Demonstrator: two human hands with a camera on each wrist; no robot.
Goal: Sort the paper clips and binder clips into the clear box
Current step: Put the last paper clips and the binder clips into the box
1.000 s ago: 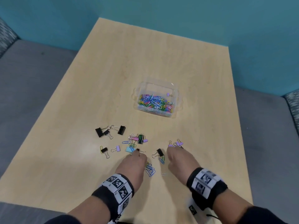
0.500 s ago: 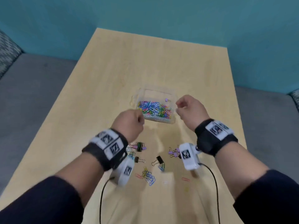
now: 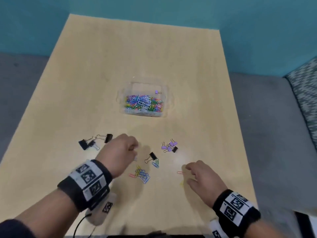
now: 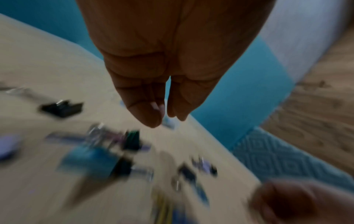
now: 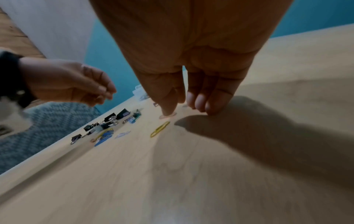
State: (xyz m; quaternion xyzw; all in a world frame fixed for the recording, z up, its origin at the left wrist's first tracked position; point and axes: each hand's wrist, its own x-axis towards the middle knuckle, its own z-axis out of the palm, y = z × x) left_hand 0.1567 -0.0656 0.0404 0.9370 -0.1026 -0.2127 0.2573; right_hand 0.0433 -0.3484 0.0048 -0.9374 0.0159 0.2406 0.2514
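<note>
**Hands low over the loose clips; box well apart**

Left hand (image 3: 120, 152) hangs just above the bench (image 3: 137, 48), fingers loosely curled and pointing down. Nothing shows between them; the left wrist view is blurred. Judged: it is poised to pick from the scatter under it.

Left to right on the near bench:
- black binder clips (image 3: 89, 144), tangled by their wire handles, left of the left hand
- paper clip heap (image 3: 141, 175), mixed colours, between the two hands
- lone black clip (image 3: 152, 156), touching a green and a blue paper clip
- purple clips (image 3: 169, 146), a tight bunch with one black one
- pink clip (image 3: 179, 172), flat on the bench
- yellow clip (image 5: 160, 129), just beside the pink one, faint from the head view

Right hand (image 3: 204, 179) is spread, fingers straight, tips on the bench. In the right wrist view the thumb tip rests on the pink clip. Judged: pinning it so that a flat wire can be slid or pinched up.

Box (image 3: 145, 87) sits mid-bench, beyond both hands, lid off. Near half holds paper clips (image 3: 144, 103); far half holds one purple binder clip (image 3: 157, 91). Judged: sorting by compartment, with most binder clips left to do.

Obstructions: none between hands and box. Interlocked handles may lift several clips at once.
</note>
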